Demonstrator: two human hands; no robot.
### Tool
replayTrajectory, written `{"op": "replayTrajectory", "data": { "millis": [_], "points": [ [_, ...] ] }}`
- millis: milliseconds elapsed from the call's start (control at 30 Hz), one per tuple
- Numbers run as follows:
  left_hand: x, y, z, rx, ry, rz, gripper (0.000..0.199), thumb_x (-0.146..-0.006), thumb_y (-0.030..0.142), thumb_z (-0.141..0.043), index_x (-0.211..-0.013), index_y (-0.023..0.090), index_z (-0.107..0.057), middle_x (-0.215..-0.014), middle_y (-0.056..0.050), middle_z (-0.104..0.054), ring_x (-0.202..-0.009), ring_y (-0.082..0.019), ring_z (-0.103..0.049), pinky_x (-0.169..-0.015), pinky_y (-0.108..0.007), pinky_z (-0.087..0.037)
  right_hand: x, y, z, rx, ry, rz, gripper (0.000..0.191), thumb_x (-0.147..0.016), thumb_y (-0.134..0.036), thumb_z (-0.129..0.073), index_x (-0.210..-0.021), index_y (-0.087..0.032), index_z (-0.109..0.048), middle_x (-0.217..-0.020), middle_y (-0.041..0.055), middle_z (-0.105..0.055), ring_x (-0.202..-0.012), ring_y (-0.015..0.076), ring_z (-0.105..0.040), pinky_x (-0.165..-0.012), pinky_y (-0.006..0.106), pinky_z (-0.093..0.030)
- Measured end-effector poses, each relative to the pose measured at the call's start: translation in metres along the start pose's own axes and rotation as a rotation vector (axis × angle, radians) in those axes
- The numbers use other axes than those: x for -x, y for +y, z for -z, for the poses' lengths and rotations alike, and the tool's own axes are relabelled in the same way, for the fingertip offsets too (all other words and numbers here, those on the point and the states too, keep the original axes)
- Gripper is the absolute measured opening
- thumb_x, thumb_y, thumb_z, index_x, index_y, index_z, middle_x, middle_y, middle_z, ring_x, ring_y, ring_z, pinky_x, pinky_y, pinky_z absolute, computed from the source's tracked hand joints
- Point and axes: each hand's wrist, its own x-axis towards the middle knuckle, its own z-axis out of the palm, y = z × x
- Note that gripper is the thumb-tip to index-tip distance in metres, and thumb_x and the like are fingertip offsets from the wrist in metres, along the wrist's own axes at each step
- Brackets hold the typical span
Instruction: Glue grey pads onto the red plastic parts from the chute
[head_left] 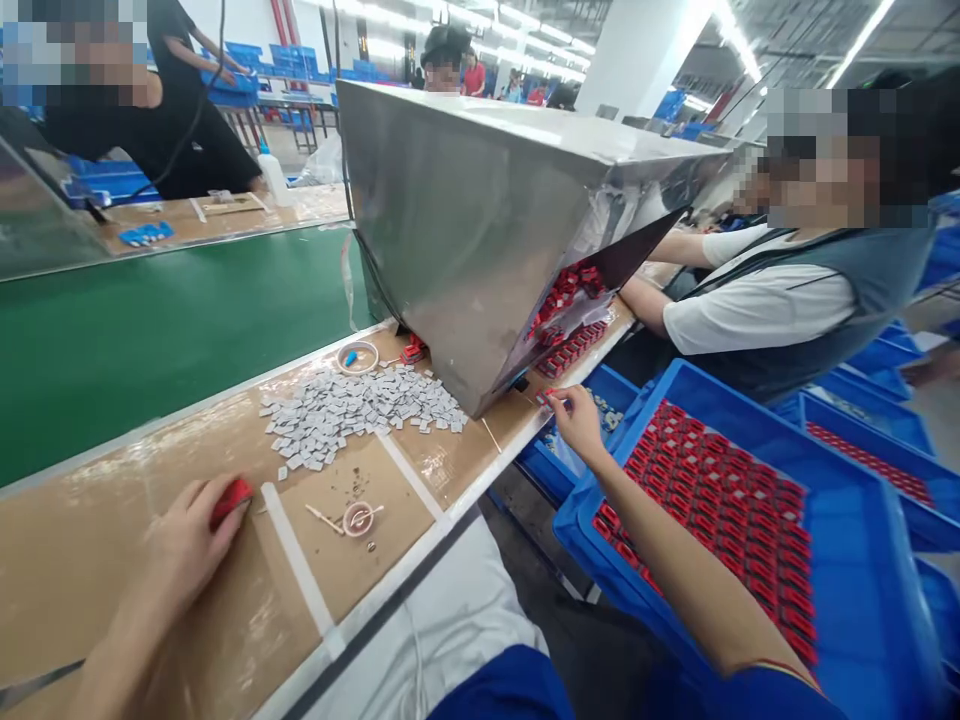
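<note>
My left hand [196, 535] rests low over the cardboard-covered bench, its fingers wrapped round a small red plastic part [232, 500]. Out to the right, my right hand [579, 424] pinches another small red part [545, 397] near the bench edge, below the metal hopper. Between the hands lies a loose pile of small grey-white rectangular pieces [352, 410]. Closer to me stands a little round cup [358, 519] with a white stick in it, and a second stick [324, 520] lies beside it. What exact kind the red parts are, I cannot make out.
A large sheet-metal hopper [465, 230] holding red parts stands on the bench. At my right, a blue crate [862, 600] carries rows of red parts. A green conveyor belt [172, 320] runs behind the bench. A co-worker [780, 290] sits at the right; others are beyond.
</note>
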Motion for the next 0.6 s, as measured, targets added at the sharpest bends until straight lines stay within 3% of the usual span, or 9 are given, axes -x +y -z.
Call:
{"op": "replayTrajectory", "data": {
  "millis": [100,167,267,367,467,533,600],
  "points": [
    [0.037,0.017,0.015,0.361,0.104,0.312,0.043,-0.069,0.047,-0.079,-0.106,0.031,-0.068,-0.088,0.003,-0.076,-0.078,-0.027,-0.068,-0.065,-0.033,-0.057,-0.023,0.011,-0.019,0.068,0.042,-0.031,0.013,-0.085,-0.027,-0.053,-0.073,-0.022,-0.056,-0.087,0.013,-0.063,-0.089,0.0274,-0.057,-0.09,0.046,-0.049],
    [0.062,0.029,0.022,0.631,0.124,0.508,0.048,-0.067,0.05,-0.084,-0.108,0.031,-0.069,-0.099,0.004,-0.079,-0.077,-0.024,-0.07,-0.064,-0.032,-0.061,-0.037,0.015,-0.027,0.1,0.052,-0.042,0.012,-0.084,-0.026,-0.053,-0.074,-0.021,-0.057,-0.087,0.0147,-0.063,-0.09,0.0281,-0.056,-0.091,0.047,-0.048],
    [0.094,0.049,0.024,0.913,0.209,0.678,0.057,-0.056,0.055,-0.093,-0.101,0.026,-0.073,-0.109,0.001,-0.08,-0.071,-0.019,-0.071,-0.061,-0.027,-0.063,-0.051,0.014,-0.032,0.138,0.063,-0.046,0.012,-0.083,-0.028,-0.053,-0.078,-0.019,-0.059,-0.092,0.0173,-0.064,-0.093,0.0293,-0.057,-0.093,0.048,-0.048],
    [0.114,0.069,0.016,1.089,0.233,0.76,0.067,-0.05,0.05,-0.098,-0.105,0.022,-0.071,-0.094,-0.003,-0.082,-0.063,-0.018,-0.071,-0.056,-0.026,-0.062,-0.048,0.002,-0.028,0.16,0.083,-0.036,0.016,-0.083,-0.031,-0.053,-0.081,-0.018,-0.061,-0.094,0.0187,-0.065,-0.096,0.0313,-0.058,-0.094,0.051,-0.048],
    [0.125,0.084,0.004,1.23,0.192,0.764,0.065,-0.062,0.047,-0.095,-0.113,0.025,-0.063,-0.09,-0.004,-0.081,-0.063,-0.018,-0.072,-0.056,-0.027,-0.06,-0.019,-0.019,-0.012,0.139,0.056,-0.005,0.023,-0.086,-0.037,-0.05,-0.082,-0.018,-0.063,-0.086,0.0163,-0.067,-0.085,0.0302,-0.061,-0.084,0.049,-0.051],
    [0.127,0.088,-0.004,1.331,0.132,0.737,0.06,-0.069,0.046,-0.093,-0.113,0.026,-0.057,-0.091,-0.003,-0.081,-0.064,-0.018,-0.072,-0.057,-0.027,-0.058,0.008,-0.036,0.003,0.101,-0.032,0.051,0.028,-0.088,-0.045,-0.053,-0.085,-0.02,-0.065,-0.081,0.0115,-0.069,-0.072,0.0263,-0.062,-0.072,0.042,-0.052],
    [0.128,0.09,-0.011,1.407,0.086,0.713,0.053,-0.075,0.047,-0.089,-0.109,0.026,-0.055,-0.092,-0.004,-0.081,-0.063,-0.017,-0.072,-0.058,-0.027,-0.058,0.035,-0.056,0.018,0.05,-0.253,0.15,0.03,-0.088,-0.051,-0.058,-0.086,-0.023,-0.068,-0.079,0.0079,-0.071,-0.069,0.0249,-0.064,-0.066,0.038,-0.051]
  ]
}}
